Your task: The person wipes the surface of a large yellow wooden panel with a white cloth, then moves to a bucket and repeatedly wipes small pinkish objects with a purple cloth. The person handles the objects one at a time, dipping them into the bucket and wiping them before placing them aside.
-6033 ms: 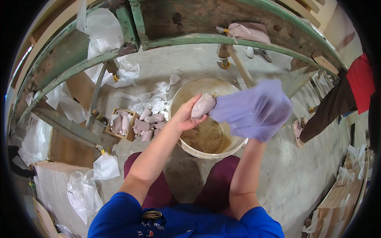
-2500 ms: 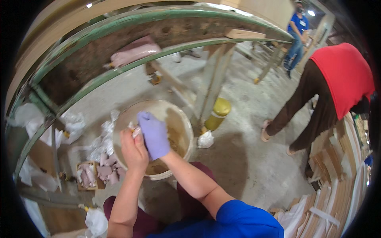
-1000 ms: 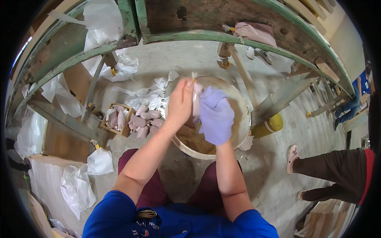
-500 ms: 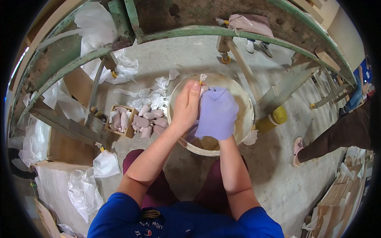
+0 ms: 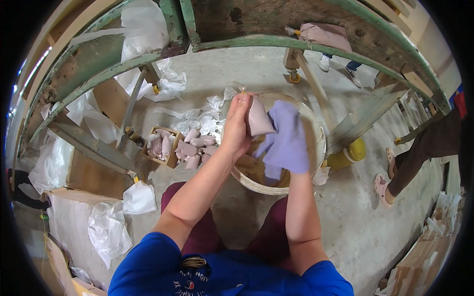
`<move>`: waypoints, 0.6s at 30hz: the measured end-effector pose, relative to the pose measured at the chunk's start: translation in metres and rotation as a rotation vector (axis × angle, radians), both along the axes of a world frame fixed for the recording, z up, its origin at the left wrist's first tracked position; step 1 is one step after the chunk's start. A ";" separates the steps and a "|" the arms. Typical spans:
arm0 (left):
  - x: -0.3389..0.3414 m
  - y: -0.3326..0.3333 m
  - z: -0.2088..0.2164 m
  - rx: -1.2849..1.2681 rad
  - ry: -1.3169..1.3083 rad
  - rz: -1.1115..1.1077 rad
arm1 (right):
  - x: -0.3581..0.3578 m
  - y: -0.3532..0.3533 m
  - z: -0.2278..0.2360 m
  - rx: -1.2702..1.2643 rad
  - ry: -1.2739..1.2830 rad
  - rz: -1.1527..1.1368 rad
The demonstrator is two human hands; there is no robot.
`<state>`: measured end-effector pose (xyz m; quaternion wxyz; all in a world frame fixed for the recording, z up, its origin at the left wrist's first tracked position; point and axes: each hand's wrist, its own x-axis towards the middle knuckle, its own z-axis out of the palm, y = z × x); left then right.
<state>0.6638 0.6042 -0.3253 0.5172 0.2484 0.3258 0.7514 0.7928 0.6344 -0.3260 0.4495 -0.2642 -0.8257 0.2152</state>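
My left hand (image 5: 238, 121) is closed round the neck of a small clear bag of pinkish powder (image 5: 258, 118), held up over a large round tub (image 5: 256, 187). A yellow tie shows at the bag's top. A lavender cloth (image 5: 287, 135) hangs from my right hand (image 5: 297, 170), draped over it so the fingers are mostly hidden. The cloth's left edge is close beside the bag's lower right side. Brownish residue coats the tub's inside.
Left of the tub lie several filled pink bags (image 5: 192, 150), a wooden box (image 5: 170, 157) of more bags, and crumpled clear plastic (image 5: 210, 116). A green-edged trough table (image 5: 247, 43) holds a larger pink bag (image 5: 325, 35). A yellow container (image 5: 348, 153) and another person's legs (image 5: 412, 158) are right.
The cloth has come away from the bag to the right, leaving the bag uncovered in my left hand. The person at the right has shifted; a second shoe now shows.
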 end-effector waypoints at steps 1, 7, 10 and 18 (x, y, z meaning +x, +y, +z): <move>0.000 0.000 -0.001 -0.015 0.060 0.072 | -0.005 -0.010 0.001 0.051 -0.050 -0.039; -0.004 0.002 0.004 -0.009 -0.246 0.051 | -0.019 -0.025 0.007 -0.427 0.198 -0.106; 0.000 0.002 0.003 -0.023 -0.276 0.087 | -0.014 -0.019 0.020 0.347 -0.269 -0.397; -0.010 0.002 0.003 -0.120 -0.360 0.182 | -0.007 0.000 0.017 0.451 -0.210 -0.368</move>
